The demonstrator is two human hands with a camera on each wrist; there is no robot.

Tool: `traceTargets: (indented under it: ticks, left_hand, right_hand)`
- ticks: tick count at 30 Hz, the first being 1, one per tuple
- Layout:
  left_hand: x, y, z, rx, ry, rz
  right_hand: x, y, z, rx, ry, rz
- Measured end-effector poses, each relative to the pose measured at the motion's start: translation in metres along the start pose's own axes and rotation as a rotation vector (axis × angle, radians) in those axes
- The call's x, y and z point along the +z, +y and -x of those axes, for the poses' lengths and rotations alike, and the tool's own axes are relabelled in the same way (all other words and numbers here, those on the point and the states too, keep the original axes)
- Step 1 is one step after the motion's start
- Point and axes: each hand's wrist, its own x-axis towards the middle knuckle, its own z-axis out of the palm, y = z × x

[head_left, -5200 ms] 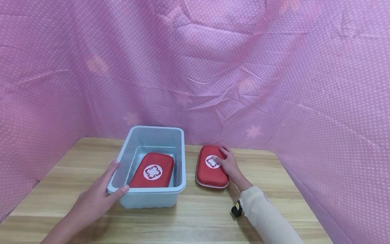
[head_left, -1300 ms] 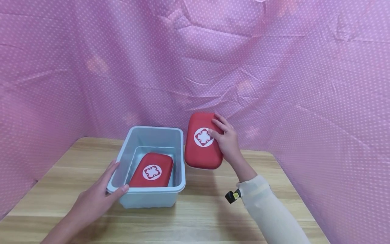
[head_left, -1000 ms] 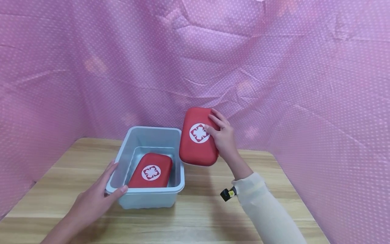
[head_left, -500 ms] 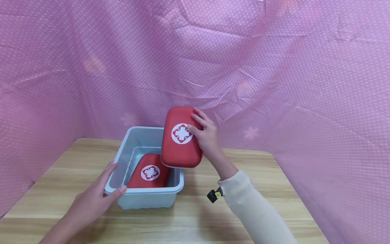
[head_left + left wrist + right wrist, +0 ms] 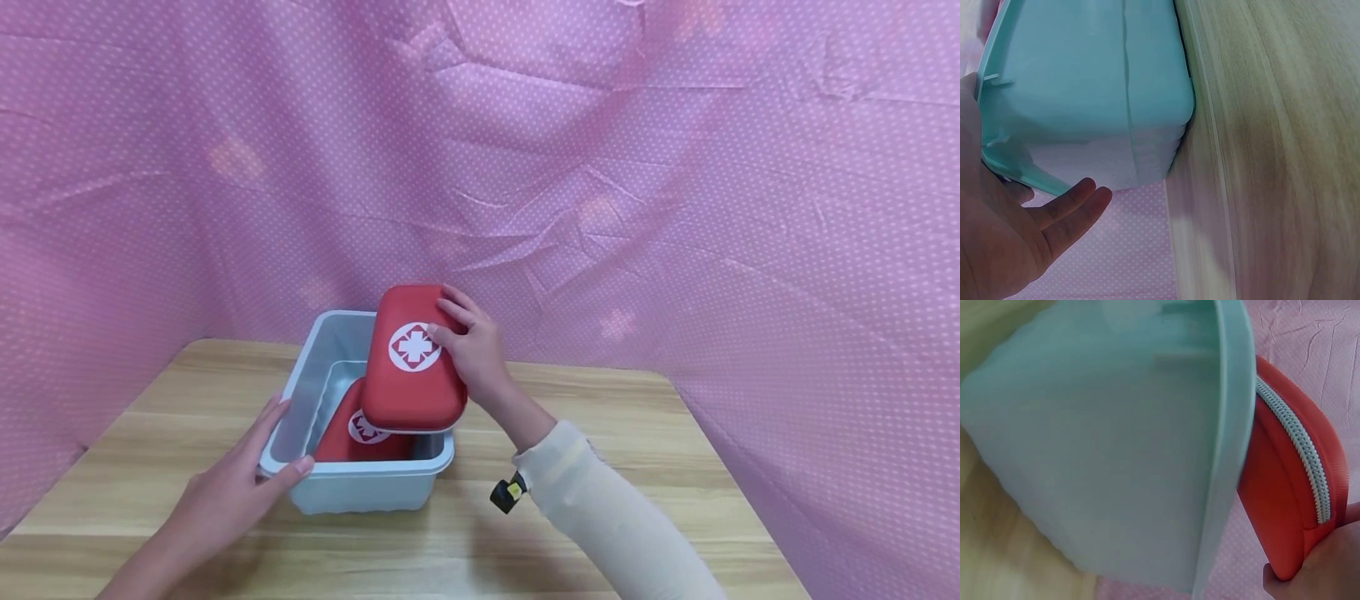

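My right hand (image 5: 476,350) grips a red first-aid case (image 5: 408,392) by its right side, thumb on the face near the white cross emblem. The case is tilted and held over the right part of the pale blue plastic bin (image 5: 367,492). In the right wrist view its zipper (image 5: 1297,440) shows beyond the bin's rim (image 5: 1229,444). A second red first-aid case (image 5: 337,442) lies inside the bin, partly hidden by the held one. My left hand (image 5: 232,487) holds the bin's near left corner, thumb over the front rim; in the left wrist view two fingers (image 5: 1075,215) stretch out straight.
The bin stands on a wood-grain table (image 5: 637,483). Pink dotted cloth (image 5: 600,167) hangs behind the table and along both sides. A small black device (image 5: 506,494) sits at the right cuff.
My right hand has lifted the first-aid case off the table and carried it left over the bin, lowering it slightly in the last half second. My left hand stays at the bin's corner.
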Motion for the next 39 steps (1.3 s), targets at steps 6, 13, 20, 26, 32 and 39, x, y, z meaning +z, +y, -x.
traceTargets:
  ticks: [6,13,20,26,32,39]
  left_hand:
    - [-0.002,-0.004,-0.005,0.003,-0.006,0.006]
    - [-0.003,-0.007,-0.012,-0.001,-0.028,0.024]
    - [-0.004,-0.01,-0.021,-0.014,-0.055,0.034]
    - [-0.004,-0.012,-0.026,-0.014,-0.063,0.031]
    - [-0.005,-0.018,-0.031,0.004,-0.051,0.027]
    - [-0.007,-0.022,-0.037,-0.012,-0.07,0.054]
  right_hand:
    - [0.017,0.007,0.0,0.114,-0.016,-0.063]
    - [0.036,0.017,-0.001,0.161,-0.002,-0.004]
    - [0.048,0.027,0.001,0.151,-0.018,0.088]
    - [0.057,0.029,0.002,0.128,-0.071,0.139]
    - [0.064,0.029,0.0,0.136,-0.1,0.191]
    - [0.076,0.032,-0.007,0.152,-0.128,0.236]
